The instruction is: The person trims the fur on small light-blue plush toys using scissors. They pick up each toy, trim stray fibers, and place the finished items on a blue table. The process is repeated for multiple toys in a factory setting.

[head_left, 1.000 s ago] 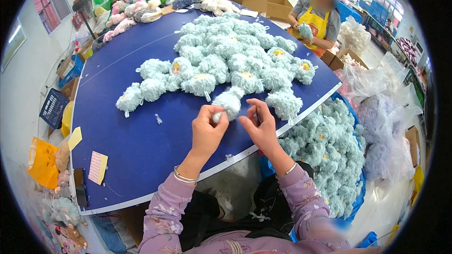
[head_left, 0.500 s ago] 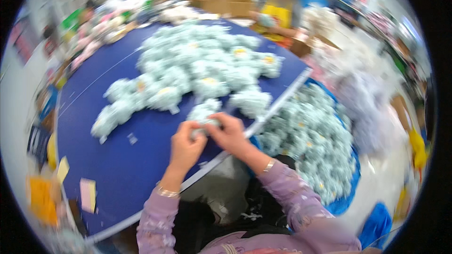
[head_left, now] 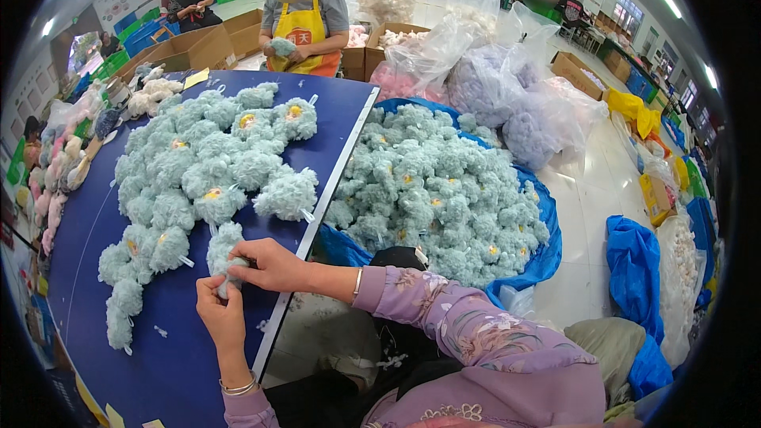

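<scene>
So nearest the body it's both hands on one plush thing. The left hand [head_left: 220, 309] has thumb and fingertips pinched on the near end of a fluffy piece [head_left: 224, 242], and the right hand [head_left: 273, 263] grips the same end from the right side. Can't tell if anything's tucked inside that right hand, the fingers cover it.

Tip for this kind of fine fingertip work, imo: let the left pinch do the steadying and the right do the fiddling, keep the grip light so the pile doesn't mat, and part the fluff so you can see the spot. Dragging on loose fibres would probably shed more fuzz.

Looks-wise it's pale blue-green, shaggy and longish, with its far end pointing at the others. It's over the near right part of the blue table [head_left: 186, 361], close to the edge; whether it's resting or slightly lifted, I can't say.

Just beyond is a cluster of similar plush pieces [head_left: 198, 150], some with yellow patches and little pale loops. Off to the right of the table, a big heap [head_left: 436, 182] of the same stuff sits in blue sheeting [head_left: 551, 222]. Farther back, a co-worker in a yellow apron [head_left: 300, 28] holds one too.
</scene>
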A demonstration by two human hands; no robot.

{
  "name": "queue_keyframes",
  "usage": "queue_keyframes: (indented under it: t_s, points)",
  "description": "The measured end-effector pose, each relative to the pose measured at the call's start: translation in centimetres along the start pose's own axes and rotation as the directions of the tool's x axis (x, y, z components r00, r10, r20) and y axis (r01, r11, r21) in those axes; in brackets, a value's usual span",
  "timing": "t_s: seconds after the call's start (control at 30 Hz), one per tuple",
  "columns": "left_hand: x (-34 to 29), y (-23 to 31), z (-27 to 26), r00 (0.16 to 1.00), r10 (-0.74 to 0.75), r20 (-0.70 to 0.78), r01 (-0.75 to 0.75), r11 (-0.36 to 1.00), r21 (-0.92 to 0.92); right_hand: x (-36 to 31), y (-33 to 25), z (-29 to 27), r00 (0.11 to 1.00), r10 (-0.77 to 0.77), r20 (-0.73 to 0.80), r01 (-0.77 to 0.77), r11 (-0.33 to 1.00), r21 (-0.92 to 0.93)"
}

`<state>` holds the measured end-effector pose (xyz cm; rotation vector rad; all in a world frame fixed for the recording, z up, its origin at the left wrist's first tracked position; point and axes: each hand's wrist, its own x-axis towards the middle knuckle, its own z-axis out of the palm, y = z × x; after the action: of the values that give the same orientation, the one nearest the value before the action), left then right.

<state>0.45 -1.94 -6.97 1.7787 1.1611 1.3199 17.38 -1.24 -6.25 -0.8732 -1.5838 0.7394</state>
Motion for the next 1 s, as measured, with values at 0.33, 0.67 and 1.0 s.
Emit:
queue_keyframes:
  t_s: [0.33,0.67,1.0]
  points:
    - [0.0,-1.4,-0.9,0.999,0.045,0.009,-0.045,0.999,0.019,-0.2,-0.3,0.4,0.996,0.057,0.073,-0.061,0.996,0.062]
    - [-0.1,0.8,0.0,0.998,-0.067,0.007,0.067,0.977,-0.201,0.1,0.0,0.1,0.969,0.222,0.108,-0.245,0.906,0.345]
    - [-0.2,1.0,0.2,0.995,-0.103,0.002,0.100,0.960,-0.261,0.8,1.1,0.4,0.958,0.278,0.073,-0.284,0.881,0.379]
